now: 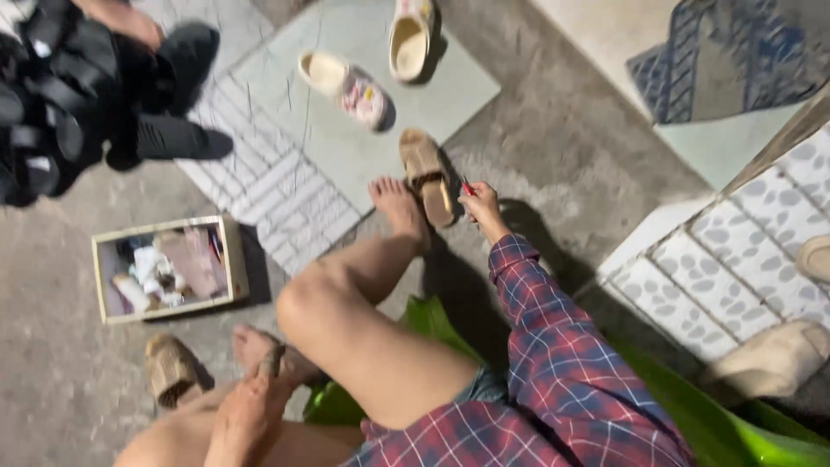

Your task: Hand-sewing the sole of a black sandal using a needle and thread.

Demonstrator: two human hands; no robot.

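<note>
Fingers of my right hand point(481, 204) are pinched shut around a small red tool point(468, 187), its tip just beside a tan sandal point(427, 176) that stands on edge on the floor point(553, 147), touching my bare foot point(399, 207). My left hand point(251, 406) rests low by my other foot; whether its fingers grip anything I cannot tell. Another tan sandal point(170, 370) lies just left of them, a box of odds and ends point(164, 269) beyond.
</note>
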